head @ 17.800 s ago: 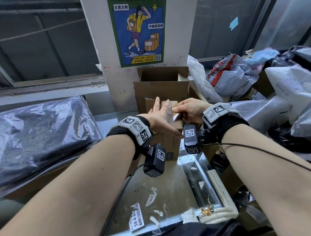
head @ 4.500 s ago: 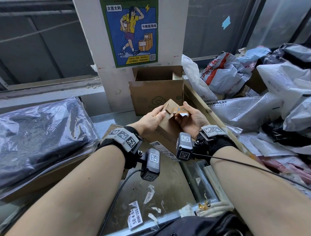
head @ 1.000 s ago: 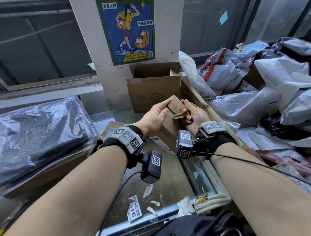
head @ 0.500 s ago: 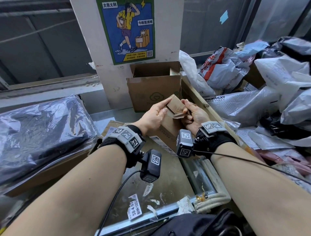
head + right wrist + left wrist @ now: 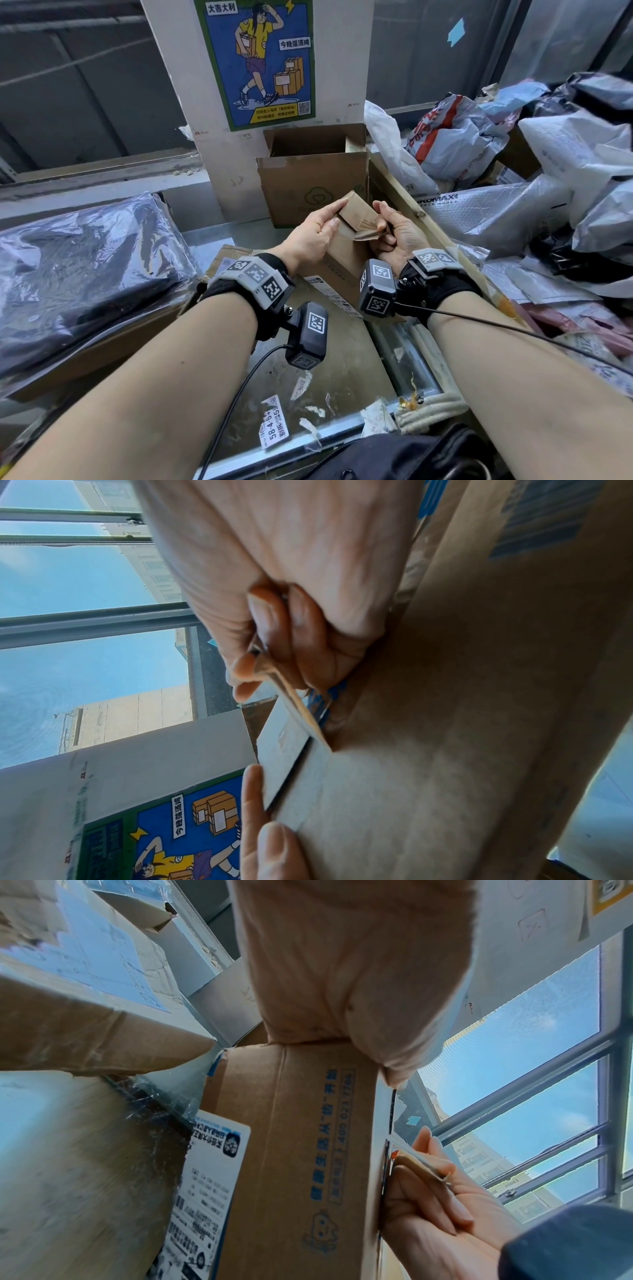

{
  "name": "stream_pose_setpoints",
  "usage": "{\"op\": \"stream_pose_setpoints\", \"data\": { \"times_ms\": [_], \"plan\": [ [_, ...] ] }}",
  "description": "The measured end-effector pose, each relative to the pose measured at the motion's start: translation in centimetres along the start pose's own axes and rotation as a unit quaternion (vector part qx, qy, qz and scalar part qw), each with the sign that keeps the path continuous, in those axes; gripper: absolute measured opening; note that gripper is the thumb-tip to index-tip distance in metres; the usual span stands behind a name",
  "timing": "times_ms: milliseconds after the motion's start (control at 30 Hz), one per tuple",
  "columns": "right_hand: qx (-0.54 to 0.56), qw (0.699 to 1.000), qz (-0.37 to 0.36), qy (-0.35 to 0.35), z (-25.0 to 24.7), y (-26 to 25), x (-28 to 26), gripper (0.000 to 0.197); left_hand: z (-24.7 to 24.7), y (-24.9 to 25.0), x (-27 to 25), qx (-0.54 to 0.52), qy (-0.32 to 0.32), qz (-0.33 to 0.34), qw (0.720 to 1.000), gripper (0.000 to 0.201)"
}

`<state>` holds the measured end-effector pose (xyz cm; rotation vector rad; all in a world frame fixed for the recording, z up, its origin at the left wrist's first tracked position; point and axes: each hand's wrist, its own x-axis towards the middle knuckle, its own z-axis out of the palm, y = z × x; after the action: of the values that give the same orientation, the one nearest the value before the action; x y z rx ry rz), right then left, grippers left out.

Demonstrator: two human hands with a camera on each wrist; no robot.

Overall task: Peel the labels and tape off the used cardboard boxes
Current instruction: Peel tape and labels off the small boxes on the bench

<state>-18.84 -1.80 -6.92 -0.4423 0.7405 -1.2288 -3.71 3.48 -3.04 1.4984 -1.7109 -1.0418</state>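
small print on the peeled label is mostly too small to read.

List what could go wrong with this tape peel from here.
The tape strip pinched by the right hand looks thin and partly lifted; it may tear, leaving a remnant on the small box. It may also pull cardboard fibres off. The left hand steadies only the box's top corner, so a hard tug could twist it loose.

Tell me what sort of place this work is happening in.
Probably a parcel pick-up or recycling corner. A poster shows a courier carrying boxes, courier mailer bags pile up at right, an open carton stands by the pillar, and peeled labels stick to the counter.
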Motion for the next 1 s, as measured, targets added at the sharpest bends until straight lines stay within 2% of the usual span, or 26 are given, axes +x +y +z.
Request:
{"op": "stream_pose_setpoints", "data": {
  "times_ms": [367,667,867,1000],
  "plan": [
    [0.007,1.000,-0.005,0.002,0.4,0.4,0.6,0.020,-0.2,-0.4,0.3,-0.019,0.019,-0.006,1.000,0.043],
    [-0.076,0.996,-0.010,-0.037,0.8,0.0,0.6,0.012,-0.4,-1.1,0.5,-0.006,0.038,-0.004,0.999,0.044],
    [-0.142,0.989,-0.030,-0.032,0.9,-0.6,0.0,0.025,-0.5,-1.7,1.0,0.020,0.039,0.001,0.999,0.045],
    [-0.205,0.978,-0.016,-0.042,1.2,-0.6,-0.6,0.035,-0.4,-1.7,1.1,0.035,0.039,0.005,0.999,0.046]
  ]
}}
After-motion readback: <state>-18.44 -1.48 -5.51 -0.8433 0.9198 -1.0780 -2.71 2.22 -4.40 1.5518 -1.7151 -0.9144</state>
